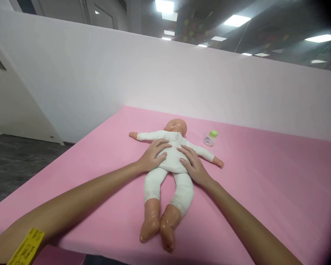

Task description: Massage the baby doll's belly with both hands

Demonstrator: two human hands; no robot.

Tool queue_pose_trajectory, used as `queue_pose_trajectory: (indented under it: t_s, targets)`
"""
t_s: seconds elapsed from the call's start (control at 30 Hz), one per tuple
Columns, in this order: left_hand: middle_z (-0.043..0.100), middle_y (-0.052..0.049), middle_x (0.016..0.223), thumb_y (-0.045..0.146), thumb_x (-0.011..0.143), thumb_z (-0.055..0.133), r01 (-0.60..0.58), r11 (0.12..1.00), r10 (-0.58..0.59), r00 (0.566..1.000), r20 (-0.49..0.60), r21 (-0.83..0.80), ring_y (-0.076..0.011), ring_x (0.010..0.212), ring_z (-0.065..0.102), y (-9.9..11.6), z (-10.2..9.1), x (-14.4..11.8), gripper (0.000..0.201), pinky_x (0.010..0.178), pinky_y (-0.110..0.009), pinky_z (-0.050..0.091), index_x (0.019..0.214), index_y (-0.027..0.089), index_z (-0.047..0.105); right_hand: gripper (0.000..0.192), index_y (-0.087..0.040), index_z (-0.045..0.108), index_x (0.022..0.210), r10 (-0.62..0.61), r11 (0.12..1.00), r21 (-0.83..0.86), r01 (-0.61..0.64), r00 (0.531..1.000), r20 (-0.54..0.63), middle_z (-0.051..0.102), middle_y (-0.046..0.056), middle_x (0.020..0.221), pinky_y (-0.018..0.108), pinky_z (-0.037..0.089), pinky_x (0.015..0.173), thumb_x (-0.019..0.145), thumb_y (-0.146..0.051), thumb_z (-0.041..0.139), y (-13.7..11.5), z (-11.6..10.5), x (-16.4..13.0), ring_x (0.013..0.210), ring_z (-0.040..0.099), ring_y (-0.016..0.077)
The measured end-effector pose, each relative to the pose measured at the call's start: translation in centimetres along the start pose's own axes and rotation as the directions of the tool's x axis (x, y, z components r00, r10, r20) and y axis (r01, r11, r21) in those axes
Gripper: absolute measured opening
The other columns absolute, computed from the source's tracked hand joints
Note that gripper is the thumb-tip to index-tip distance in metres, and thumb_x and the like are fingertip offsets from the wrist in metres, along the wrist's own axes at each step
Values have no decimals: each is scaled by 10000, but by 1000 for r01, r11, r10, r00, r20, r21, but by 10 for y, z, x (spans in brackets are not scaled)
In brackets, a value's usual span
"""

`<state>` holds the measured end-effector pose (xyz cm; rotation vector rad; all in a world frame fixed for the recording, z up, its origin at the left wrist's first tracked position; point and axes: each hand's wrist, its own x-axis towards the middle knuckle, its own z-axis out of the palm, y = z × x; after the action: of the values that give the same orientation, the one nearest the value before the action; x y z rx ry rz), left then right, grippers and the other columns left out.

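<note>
A baby doll point(175, 156) with a white cloth body lies on its back on a pink-covered table point(99, 206). Its head is turned aside at the far end, its arms are stretched out, and its bare feet point toward me. My left hand point(154, 154) rests on the left side of the doll's belly, fingers extended and thumb apart. On the right side of the belly lies my right hand point(194, 165), its fingers also stretched out. Both palms appear to touch the cloth; neither hand grasps anything.
A small clear bottle point(209, 140) with a green cap lies right of the doll's head. A white wall point(165, 77) borders the table's far side, with glass above it. A door point(11, 99) stands at the left, beyond the grey floor point(13, 165).
</note>
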<state>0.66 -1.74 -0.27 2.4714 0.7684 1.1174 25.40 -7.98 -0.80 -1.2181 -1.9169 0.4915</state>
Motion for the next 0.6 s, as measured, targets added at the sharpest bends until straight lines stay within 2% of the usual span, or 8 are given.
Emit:
queue_pose_trajectory:
  t_s: [0.6]
  targets:
    - [531, -70, 1475, 308, 1008, 499, 0, 1000, 0, 1000, 0, 3, -281, 1424, 437, 0, 0, 0, 371, 1252, -527, 320, 1360, 276, 613, 444, -376, 563, 1446, 2, 1000, -1, -2, 1000, -2, 427, 36, 1605, 555, 241, 1273, 1027, -509, 498, 1, 0, 0, 1517, 339, 285]
